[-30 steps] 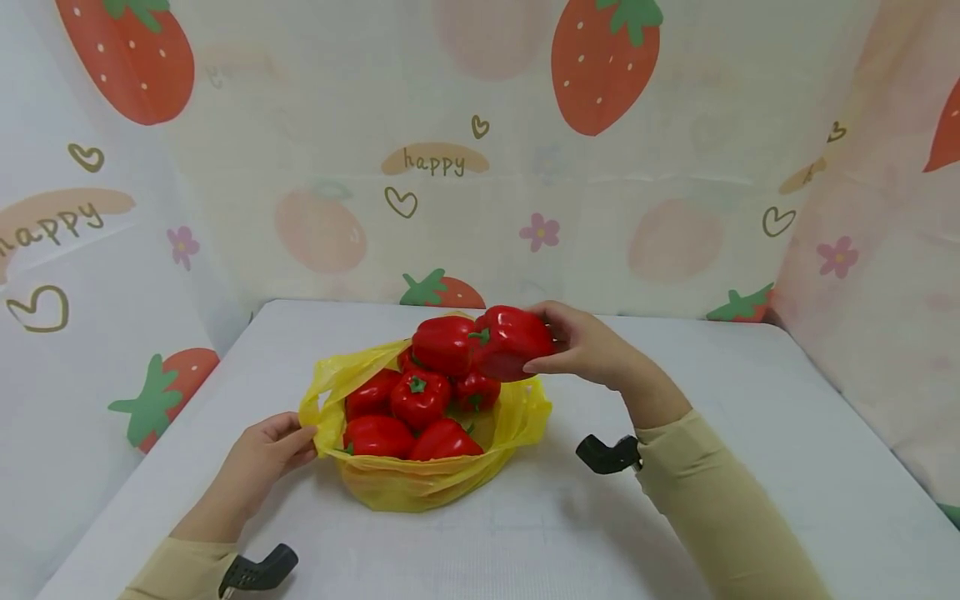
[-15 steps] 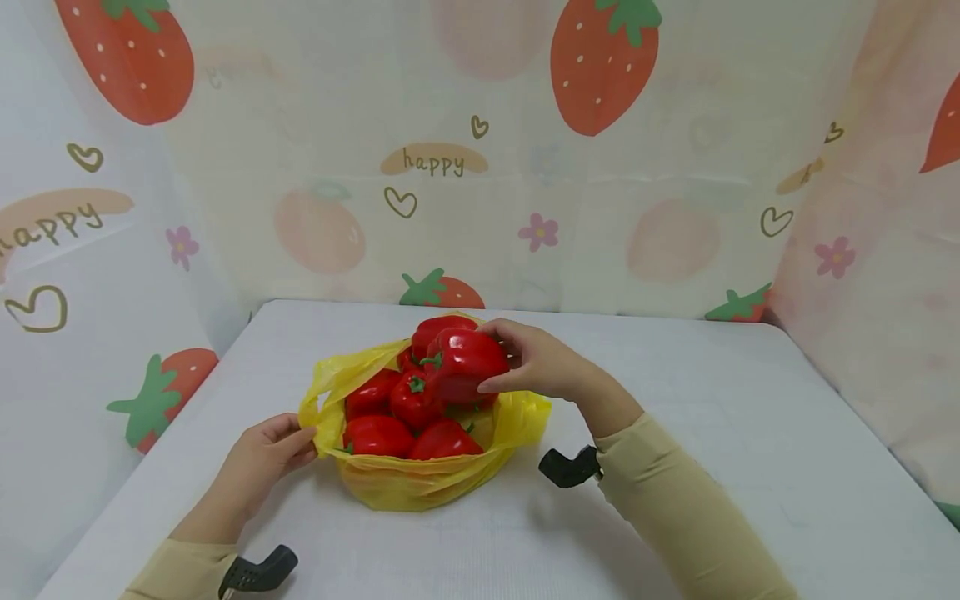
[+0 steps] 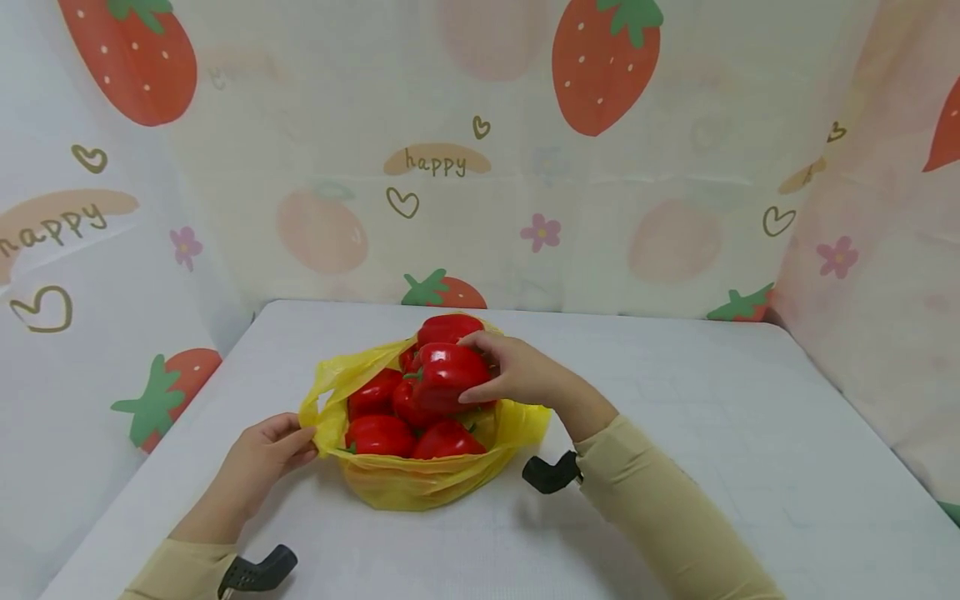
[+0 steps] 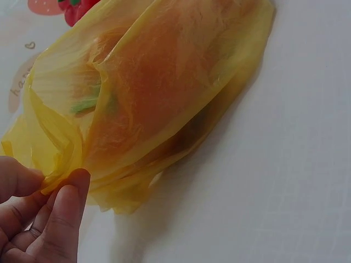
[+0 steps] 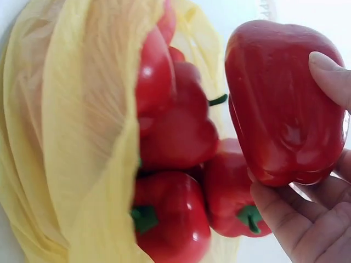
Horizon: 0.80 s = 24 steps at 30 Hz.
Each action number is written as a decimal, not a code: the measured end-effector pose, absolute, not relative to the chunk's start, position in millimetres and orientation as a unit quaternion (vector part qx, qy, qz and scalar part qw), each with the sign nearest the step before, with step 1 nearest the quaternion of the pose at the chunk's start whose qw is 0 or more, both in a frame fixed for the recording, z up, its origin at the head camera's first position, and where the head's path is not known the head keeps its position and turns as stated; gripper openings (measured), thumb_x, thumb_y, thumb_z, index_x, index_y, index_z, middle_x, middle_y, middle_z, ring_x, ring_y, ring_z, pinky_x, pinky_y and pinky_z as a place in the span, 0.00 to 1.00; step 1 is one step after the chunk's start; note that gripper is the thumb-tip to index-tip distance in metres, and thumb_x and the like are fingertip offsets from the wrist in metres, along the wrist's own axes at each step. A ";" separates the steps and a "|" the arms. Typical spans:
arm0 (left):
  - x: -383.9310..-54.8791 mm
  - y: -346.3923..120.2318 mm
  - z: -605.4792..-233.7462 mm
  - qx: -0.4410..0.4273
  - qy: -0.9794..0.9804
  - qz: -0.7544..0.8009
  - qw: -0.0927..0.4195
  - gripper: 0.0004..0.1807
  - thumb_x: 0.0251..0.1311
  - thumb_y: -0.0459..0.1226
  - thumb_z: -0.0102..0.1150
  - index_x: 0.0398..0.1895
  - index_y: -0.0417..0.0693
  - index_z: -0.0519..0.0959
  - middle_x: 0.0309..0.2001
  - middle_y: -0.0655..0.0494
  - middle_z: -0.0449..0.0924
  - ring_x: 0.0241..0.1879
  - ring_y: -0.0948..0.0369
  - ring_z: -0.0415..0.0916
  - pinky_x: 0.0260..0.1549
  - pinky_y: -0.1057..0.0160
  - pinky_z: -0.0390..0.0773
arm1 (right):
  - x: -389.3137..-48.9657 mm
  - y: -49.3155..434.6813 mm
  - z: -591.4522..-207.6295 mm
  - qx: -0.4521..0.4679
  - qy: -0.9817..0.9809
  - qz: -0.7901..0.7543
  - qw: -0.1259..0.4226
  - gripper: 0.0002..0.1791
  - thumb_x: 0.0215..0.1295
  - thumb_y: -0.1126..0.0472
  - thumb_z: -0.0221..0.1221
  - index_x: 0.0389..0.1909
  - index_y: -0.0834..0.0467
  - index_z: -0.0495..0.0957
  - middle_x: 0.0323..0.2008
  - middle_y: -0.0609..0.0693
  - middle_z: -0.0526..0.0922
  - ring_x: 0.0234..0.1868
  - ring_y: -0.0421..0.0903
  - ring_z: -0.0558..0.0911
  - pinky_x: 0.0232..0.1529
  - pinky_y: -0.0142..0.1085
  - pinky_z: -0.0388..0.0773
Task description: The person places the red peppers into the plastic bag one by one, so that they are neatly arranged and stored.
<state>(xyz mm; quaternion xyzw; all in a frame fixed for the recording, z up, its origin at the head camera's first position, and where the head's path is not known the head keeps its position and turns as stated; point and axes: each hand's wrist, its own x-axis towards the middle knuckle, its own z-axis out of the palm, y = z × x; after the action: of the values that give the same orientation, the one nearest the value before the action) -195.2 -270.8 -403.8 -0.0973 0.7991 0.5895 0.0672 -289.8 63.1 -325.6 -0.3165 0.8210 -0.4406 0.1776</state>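
A yellow plastic bag (image 3: 420,487) sits with its mouth spread wide and several red bell peppers (image 3: 381,436) heaped inside. My left hand (image 3: 262,458) pinches the bag's left edge between thumb and fingers; in the left wrist view the bunched yellow film (image 4: 57,164) shows at the fingertips. My right hand (image 3: 528,375) grips one red bell pepper (image 3: 452,377) over the heap, its green stem pointing left. In the right wrist view, thumb and fingers wrap this bell pepper (image 5: 285,104) beside the bag's opening, with other peppers (image 5: 175,213) below it.
A white table (image 3: 712,433) carries the bag. Patterned cloth walls (image 3: 540,167) with strawberries and hearts stand at the back and both sides. A black curved piece (image 3: 551,472) juts from the right sleeve, another (image 3: 258,569) from the left.
My right hand has carried its bell pepper left and lower, from the bag's right side to over the heap. The left hand has stayed at the bag's edge.
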 end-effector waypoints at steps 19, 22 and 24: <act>-197.1 -268.2 -403.3 -0.102 0.803 0.584 0.064 0.27 0.61 0.47 0.53 0.56 0.37 0.68 0.50 0.46 0.75 0.39 0.62 0.77 0.41 0.68 0.78 | -282.7 48.3 -332.2 -0.351 0.811 -0.418 0.209 0.29 0.48 0.53 0.69 0.52 0.42 0.68 0.50 0.41 0.72 0.53 0.44 0.70 0.44 0.34 0.78; -196.3 -266.1 -401.2 -0.104 0.806 0.579 0.064 0.27 0.61 0.47 0.53 0.56 0.38 0.68 0.51 0.45 0.74 0.40 0.62 0.77 0.41 0.68 0.78 | -280.6 46.2 -331.0 -0.354 0.812 -0.413 0.210 0.30 0.48 0.54 0.69 0.53 0.40 0.67 0.51 0.41 0.71 0.54 0.45 0.69 0.43 0.34 0.78; -195.8 -264.8 -400.1 -0.105 0.809 0.575 0.064 0.27 0.62 0.48 0.52 0.57 0.38 0.68 0.51 0.45 0.73 0.40 0.62 0.76 0.41 0.69 0.78 | -278.9 45.4 -330.0 -0.353 0.815 -0.407 0.212 0.31 0.48 0.55 0.69 0.54 0.39 0.66 0.52 0.41 0.70 0.55 0.45 0.68 0.43 0.34 0.78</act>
<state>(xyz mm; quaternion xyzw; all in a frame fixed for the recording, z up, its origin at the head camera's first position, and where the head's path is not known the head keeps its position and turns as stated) -195.8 -264.8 -400.1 -0.1050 0.8088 0.5751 0.0641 -278.9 45.4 -330.0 -0.3530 0.8152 -0.4072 0.2120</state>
